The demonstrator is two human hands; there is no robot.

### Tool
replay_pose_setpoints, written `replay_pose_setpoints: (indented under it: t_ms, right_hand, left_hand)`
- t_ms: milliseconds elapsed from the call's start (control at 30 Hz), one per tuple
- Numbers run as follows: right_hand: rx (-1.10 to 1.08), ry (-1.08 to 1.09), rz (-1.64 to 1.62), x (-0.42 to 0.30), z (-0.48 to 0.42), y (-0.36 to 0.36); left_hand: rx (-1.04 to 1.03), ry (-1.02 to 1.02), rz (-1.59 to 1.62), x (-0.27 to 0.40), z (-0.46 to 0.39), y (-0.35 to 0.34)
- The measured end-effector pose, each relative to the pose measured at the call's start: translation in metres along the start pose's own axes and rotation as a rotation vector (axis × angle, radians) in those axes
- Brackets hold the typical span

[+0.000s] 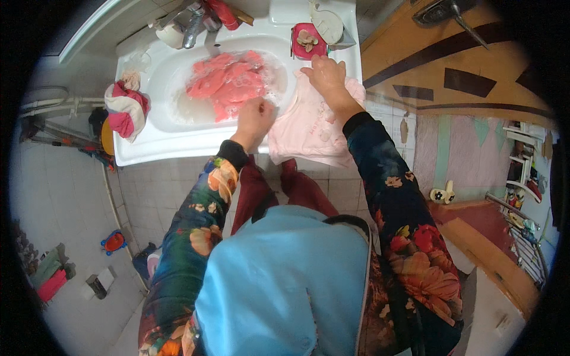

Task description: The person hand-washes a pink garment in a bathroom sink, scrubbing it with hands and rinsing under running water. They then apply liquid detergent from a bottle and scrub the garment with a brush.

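Observation:
A coral-red cloth (pixel 229 82) lies soaking in sudsy water in the white sink basin (pixel 156 100). My left hand (pixel 258 116) is over the basin's front edge, beside the cloth; its fingers are curled under and whether it grips anything is hidden. A pale pink garment (pixel 307 122) with printed letters is spread over the sink's right side and hangs past the front rim. Above its top edge, my right hand (pixel 328 73) reaches towards a pink soap dish (pixel 308 42) holding a worn piece of soap (pixel 307 40). The fingers of my right hand are bent, and their contact is unclear.
A metal faucet (pixel 193 26) rises behind the basin. A crumpled red and white cloth (pixel 128 111) lies over the sink's left rim. Behind the soap dish stands a white round container (pixel 327 26). A red tube-shaped object (pixel 222 14) lies by the faucet, and a wooden door (pixel 436 66) is at right.

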State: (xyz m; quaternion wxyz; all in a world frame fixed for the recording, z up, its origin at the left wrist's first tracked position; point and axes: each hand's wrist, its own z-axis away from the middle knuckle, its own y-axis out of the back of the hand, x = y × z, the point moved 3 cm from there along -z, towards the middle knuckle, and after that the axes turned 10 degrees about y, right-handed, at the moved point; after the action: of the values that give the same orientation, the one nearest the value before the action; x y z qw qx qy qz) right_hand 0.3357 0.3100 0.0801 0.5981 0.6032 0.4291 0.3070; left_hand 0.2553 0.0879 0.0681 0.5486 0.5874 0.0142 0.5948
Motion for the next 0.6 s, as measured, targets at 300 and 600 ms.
replay_pose_setpoints:
  t_ms: [300,600]
  right_hand:
    - [-0.027,0.404,-0.071,0.013,0.038,0.033]
    - [-0.161,0.314,0.084,-0.013,0.032,0.015]
  left_hand:
    - [-0.244,-0.058,-0.026,0.004,-0.006,-0.018]
    - [-0.390,0.290,0.256,-0.016,-0.013,-0.010]
